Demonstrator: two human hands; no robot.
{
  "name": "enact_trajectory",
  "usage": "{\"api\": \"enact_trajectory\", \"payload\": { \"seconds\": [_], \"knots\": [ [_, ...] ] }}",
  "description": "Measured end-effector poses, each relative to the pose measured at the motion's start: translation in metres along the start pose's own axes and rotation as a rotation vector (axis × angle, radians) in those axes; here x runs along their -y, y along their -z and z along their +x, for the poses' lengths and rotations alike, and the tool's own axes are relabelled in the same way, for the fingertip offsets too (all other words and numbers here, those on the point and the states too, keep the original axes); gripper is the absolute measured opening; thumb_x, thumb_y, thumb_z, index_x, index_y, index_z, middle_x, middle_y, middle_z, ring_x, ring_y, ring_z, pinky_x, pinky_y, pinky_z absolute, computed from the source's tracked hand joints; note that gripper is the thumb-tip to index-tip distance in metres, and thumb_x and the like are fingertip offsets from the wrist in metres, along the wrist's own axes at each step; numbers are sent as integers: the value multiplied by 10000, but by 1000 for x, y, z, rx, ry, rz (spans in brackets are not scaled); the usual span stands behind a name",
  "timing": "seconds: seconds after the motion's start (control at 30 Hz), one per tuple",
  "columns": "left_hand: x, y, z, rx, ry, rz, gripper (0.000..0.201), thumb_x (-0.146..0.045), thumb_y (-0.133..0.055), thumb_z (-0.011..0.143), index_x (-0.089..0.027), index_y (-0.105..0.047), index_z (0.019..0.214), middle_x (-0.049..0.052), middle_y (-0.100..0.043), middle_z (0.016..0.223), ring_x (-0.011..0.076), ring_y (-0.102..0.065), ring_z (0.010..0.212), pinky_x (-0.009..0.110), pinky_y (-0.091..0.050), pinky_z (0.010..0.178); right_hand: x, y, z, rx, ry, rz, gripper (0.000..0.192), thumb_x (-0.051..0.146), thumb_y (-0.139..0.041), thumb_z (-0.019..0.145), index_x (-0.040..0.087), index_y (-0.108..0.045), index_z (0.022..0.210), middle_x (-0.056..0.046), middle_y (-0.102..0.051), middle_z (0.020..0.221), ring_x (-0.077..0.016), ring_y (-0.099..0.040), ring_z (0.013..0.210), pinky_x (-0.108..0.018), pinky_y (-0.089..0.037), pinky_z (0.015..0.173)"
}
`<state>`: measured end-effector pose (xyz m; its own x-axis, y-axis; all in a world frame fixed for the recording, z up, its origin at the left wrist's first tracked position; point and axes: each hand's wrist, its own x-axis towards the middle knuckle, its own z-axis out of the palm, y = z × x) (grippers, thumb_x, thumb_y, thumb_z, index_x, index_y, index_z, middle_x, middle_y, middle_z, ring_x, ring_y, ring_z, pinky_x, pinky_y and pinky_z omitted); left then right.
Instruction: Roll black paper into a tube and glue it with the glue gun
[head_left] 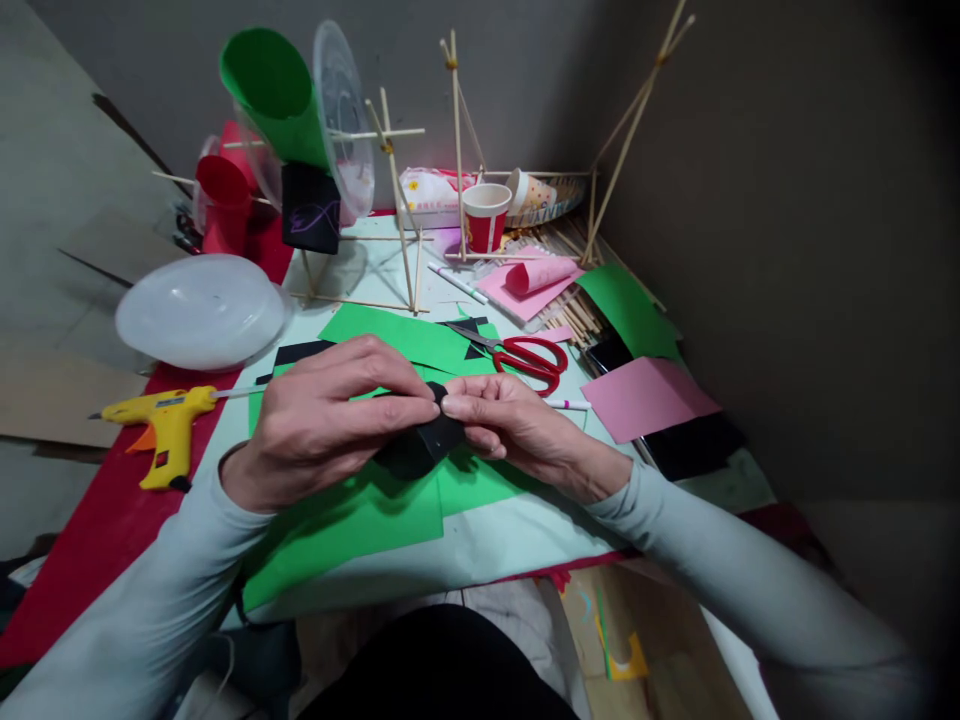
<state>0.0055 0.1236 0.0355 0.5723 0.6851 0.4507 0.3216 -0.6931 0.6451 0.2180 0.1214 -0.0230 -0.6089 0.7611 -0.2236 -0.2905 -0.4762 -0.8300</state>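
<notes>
Two hands meet over the green sheet (352, 520) — the left hand (322, 420) and right hand (517, 425) both pinch one black paper piece (420, 445), fingertips touching above it. Left of them lies a yellow glue gun (161, 420), its label too small to read; beyond, red scissors (529, 358).
</notes>
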Motion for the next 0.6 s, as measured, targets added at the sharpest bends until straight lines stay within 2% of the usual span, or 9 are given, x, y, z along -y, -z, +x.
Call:
{"api": "enact_trajectory", "payload": {
  "seconds": [0.1,0.13,0.17,0.23,0.3,0.33,0.4,0.53,0.6],
  "knots": [
    [0,-1,-10,-43,-165,241,189,-388,-644,940,-342,-826,927,62,-810,899,267,-733,883,397,-553,798,4,3,0,-52,89,-156,345,452,-783,822,144,-696,953,104,-489,486,-38,-355,397,-158,-268,380],
    [0,-1,-14,-105,-279,342,222,-350,-595,973,-341,-816,971,44,-816,930,255,-740,885,390,-567,787,5,4,-1,-83,159,-243,345,459,-746,858,148,-700,1000,83,-537,526,-54,-416,422,-171,-300,395],
    [1,0,-18,-100,-345,453,231,-294,-581,982,-334,-800,1044,33,-816,1007,252,-743,941,401,-578,840,6,3,-3,-136,253,-352,333,457,-710,893,154,-697,1032,55,-597,593,-72,-484,466,-186,-344,421],
    [3,0,-25,-143,-442,635,270,-187,-604,954,-297,-759,1145,33,-805,1082,247,-741,988,401,-592,868,8,1,-9,-299,514,-630,264,418,-668,939,170,-682,1026,2,-680,762,-102,-582,587,-223,-430,513],
    [5,1,-28,-182,-479,735,342,-118,-648,902,-247,-722,1210,58,-796,1092,251,-739,990,396,-601,866,10,-5,-17,-469,826,-950,180,356,-653,959,176,-651,949,-26,-694,838,-115,-588,648,-259,-465,613],
    [6,0,-28,-202,-486,756,373,-101,-659,884,-230,-708,1231,68,-793,1081,252,-739,977,391,-605,854,10,-8,-21,-458,961,-1073,180,352,-645,965,177,-629,926,-31,-685,826,-121,-576,646,-268,-460,621],
    [7,-1,-29,-248,-494,765,405,-82,-659,872,-208,-691,1256,78,-787,1050,247,-738,946,377,-610,829,8,-15,-28,-376,1121,-1277,273,416,-639,970,178,-585,849,-16,-621,717,-130,-538,619,-277,-431,588],
    [7,-8,-33,-289,-460,751,419,-65,-675,867,-216,-703,1257,59,-788,1045,223,-735,926,326,-617,797,4,-21,-30,-386,1138,-1560,371,465,-592,986,199,-532,734,15,-493,619,-140,-451,577,-306,-349,535],
    [5,-10,-37,-300,-285,637,402,-79,-694,868,-302,-740,1200,-1,-796,1049,205,-740,927,308,-621,806,2,-21,-27,-402,1134,-1592,324,379,-557,992,201,-533,722,16,-472,621,-144,-434,575,-316,-339,541]
  ]
}}
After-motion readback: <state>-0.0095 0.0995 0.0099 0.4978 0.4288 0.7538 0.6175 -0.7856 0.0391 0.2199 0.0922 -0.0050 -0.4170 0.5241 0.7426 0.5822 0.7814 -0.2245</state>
